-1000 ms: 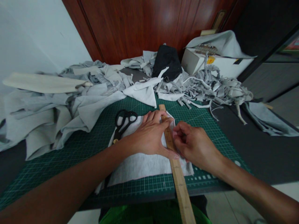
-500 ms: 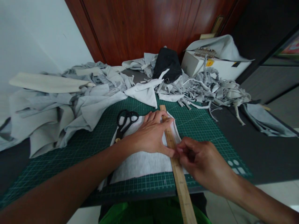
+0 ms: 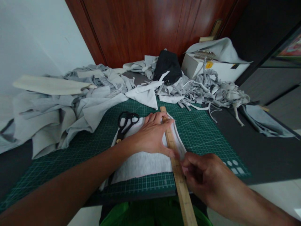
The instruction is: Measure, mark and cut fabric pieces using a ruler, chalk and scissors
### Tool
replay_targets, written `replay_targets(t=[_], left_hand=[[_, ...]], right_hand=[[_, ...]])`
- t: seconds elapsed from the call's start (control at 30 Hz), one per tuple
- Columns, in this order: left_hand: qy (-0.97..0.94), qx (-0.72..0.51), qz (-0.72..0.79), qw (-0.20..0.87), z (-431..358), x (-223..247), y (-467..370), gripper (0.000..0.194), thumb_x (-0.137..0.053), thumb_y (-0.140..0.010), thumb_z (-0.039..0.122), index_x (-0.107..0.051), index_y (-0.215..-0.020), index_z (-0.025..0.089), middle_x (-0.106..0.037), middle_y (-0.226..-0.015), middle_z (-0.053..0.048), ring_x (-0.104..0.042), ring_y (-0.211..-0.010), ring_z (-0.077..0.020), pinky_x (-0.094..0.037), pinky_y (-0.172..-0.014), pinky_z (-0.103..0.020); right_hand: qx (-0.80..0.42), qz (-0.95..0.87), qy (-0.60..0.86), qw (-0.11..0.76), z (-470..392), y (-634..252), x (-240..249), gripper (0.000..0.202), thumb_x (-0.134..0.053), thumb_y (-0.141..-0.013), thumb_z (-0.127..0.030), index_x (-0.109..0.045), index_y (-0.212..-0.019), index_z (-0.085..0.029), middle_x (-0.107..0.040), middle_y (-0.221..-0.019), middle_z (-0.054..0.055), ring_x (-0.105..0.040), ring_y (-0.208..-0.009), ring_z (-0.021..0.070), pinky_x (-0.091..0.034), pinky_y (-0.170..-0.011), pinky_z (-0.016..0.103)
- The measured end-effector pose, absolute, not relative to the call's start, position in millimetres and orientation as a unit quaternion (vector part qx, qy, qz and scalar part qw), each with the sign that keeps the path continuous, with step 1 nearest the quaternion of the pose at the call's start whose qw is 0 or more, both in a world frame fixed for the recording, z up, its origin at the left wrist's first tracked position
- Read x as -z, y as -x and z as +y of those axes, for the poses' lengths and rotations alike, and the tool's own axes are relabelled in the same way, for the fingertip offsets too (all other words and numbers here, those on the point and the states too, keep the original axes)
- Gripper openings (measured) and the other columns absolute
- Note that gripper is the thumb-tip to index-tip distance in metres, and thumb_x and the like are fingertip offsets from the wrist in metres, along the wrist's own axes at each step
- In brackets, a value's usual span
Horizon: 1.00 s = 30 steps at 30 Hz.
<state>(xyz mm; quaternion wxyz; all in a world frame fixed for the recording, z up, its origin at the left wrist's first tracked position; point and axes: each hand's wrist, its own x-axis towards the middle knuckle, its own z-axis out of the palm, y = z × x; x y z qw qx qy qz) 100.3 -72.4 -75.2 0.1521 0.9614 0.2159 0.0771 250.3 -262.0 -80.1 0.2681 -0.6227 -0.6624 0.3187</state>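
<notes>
A light grey piece of fabric (image 3: 143, 164) lies on a green cutting mat (image 3: 199, 131). Along the fabric's right side runs a wooden ruler (image 3: 180, 179), its near end jutting past the table edge. My left hand (image 3: 154, 136) is spread over fabric and ruler, with thumb and fingers pressing the ruler down. My right hand (image 3: 204, 175) is closed in a pinch just right of the ruler, at the fabric's right edge; whatever sits between its fingertips is hidden. Black-handled scissors (image 3: 121, 133) rest on the fabric's left side, partly beneath my left forearm.
Heaped grey cloth (image 3: 82, 106) covers the left and back. Behind the mat are a black cloth bundle (image 3: 168, 67), tangled fabric strips (image 3: 216, 91) and a white box (image 3: 225, 69). Folded grey fabric (image 3: 265, 121) lies at the right, and a wooden door (image 3: 145, 28) stands behind.
My right hand has slid toward me along the ruler's right side, still pinched. The left hand and ruler stay in place, and more of the fabric's right edge shows.
</notes>
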Motion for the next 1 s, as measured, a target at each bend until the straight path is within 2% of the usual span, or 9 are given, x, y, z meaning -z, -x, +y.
replay_targets(t=[0.1, 0.17, 0.23, 0.37, 0.47, 0.63, 0.73, 0.9, 1.0], left_hand=[[-0.962, -0.076, 0.215, 0.154, -73, 74, -100, 0.12, -0.089, -0.054, 0.074, -0.049, -0.153, 0.02, -0.039, -0.156, -0.016, -0.036, -0.146, -0.0421, -0.024, -0.124, -0.058], [-0.962, -0.076, 0.213, 0.152, -73, 74, -100, 0.12, -0.088, -0.054, 0.077, -0.049, -0.153, 0.02, -0.039, -0.156, -0.016, -0.035, -0.146, -0.0416, -0.024, -0.124, -0.057], [-0.962, -0.078, 0.213, 0.154, -73, 74, -99, 0.121, -0.085, -0.054, 0.081, -0.049, -0.153, 0.02, -0.039, -0.155, -0.017, -0.034, -0.146, -0.042, -0.023, -0.124, -0.057], [-0.961, -0.077, 0.205, 0.168, -72, 71, -98, 0.117, -0.083, -0.059, 0.081, -0.05, -0.152, 0.019, -0.041, -0.153, -0.018, -0.036, -0.146, -0.0429, -0.027, -0.122, -0.058], [-0.966, -0.077, 0.189, 0.16, -76, 63, -97, 0.108, -0.084, -0.065, 0.076, -0.053, -0.148, 0.015, -0.046, -0.148, -0.02, -0.042, -0.142, -0.0416, -0.032, -0.121, -0.055], [-0.968, -0.056, 0.204, 0.136, -92, 39, -73, 0.079, -0.078, -0.084, 0.059, -0.055, -0.147, 0.018, -0.052, -0.147, -0.018, -0.053, -0.137, -0.0383, -0.043, -0.114, -0.053], [-0.959, -0.093, 0.251, 0.096, -101, 36, -43, 0.049, -0.071, -0.092, 0.042, -0.064, -0.136, 0.021, -0.059, -0.139, -0.013, -0.059, -0.128, -0.0348, -0.046, -0.111, -0.053], [-0.907, -0.168, 0.386, 0.02, -106, 61, 8, 0.047, -0.066, -0.089, 0.034, -0.066, -0.133, 0.018, -0.053, -0.143, -0.017, -0.055, -0.131, -0.0378, -0.047, -0.112, -0.056], [-0.886, -0.174, 0.428, 0.042, -107, 74, 23, 0.05, -0.066, -0.088, 0.034, -0.064, -0.135, 0.016, -0.051, -0.141, -0.018, -0.056, -0.13, -0.0382, -0.047, -0.113, -0.056]], right_hand=[[-0.368, -0.64, 0.618, 0.27, -258, -256, 72, 0.013, -0.061, -0.085, -0.011, -0.061, -0.076, -0.021, -0.055, -0.063, -0.005, -0.044, -0.053, 0.0088, -0.03, -0.047, 0.024], [-0.418, -0.593, 0.612, 0.316, -250, -266, 63, 0.005, -0.064, -0.091, -0.02, -0.068, -0.087, -0.021, -0.058, -0.067, -0.004, -0.045, -0.052, 0.0084, -0.034, -0.047, 0.024], [-0.466, -0.517, 0.608, 0.382, -238, -279, 51, 0.015, -0.07, -0.092, -0.034, -0.07, -0.099, -0.02, -0.06, -0.068, -0.004, -0.045, -0.046, 0.0073, -0.033, -0.041, 0.023], [-0.466, -0.422, 0.59, 0.506, -206, -302, 36, 0.037, -0.088, -0.074, -0.044, -0.065, -0.09, -0.02, -0.056, -0.061, -0.007, -0.043, -0.041, 0.006, -0.025, -0.037, 0.02], [-0.467, -0.423, 0.584, 0.512, -180, -306, 37, 0.05, -0.093, -0.067, -0.049, -0.054, -0.084, -0.022, -0.052, -0.057, -0.009, -0.039, -0.042, 0.0057, -0.024, -0.038, 0.019], [-0.377, -0.518, 0.653, 0.403, -145, -291, 43, 0.029, -0.068, -0.088, -0.044, -0.048, -0.093, -0.023, -0.058, -0.067, -0.004, -0.055, -0.052, 0.0129, -0.042, -0.048, 0.026], [-0.311, -0.557, 0.686, 0.349, -135, -277, 43, 0.019, -0.06, -0.094, -0.039, -0.055, -0.09, -0.021, -0.058, -0.066, -0.001, -0.055, -0.053, 0.0151, -0.04, -0.05, 0.028], [-0.17, -0.668, 0.71, 0.143, -133, -254, 47, 0.047, -0.073, -0.086, -0.06, -0.059, -0.064, -0.022, -0.064, -0.063, 0.007, -0.061, -0.062, 0.0214, -0.034, -0.056, 0.032], [-0.117, -0.676, 0.725, 0.058, -132, -250, 50, 0.039, -0.067, -0.093, -0.049, -0.064, -0.066, -0.021, -0.072, -0.072, 0.011, -0.068, -0.069, 0.0245, -0.038, -0.061, 0.033]])
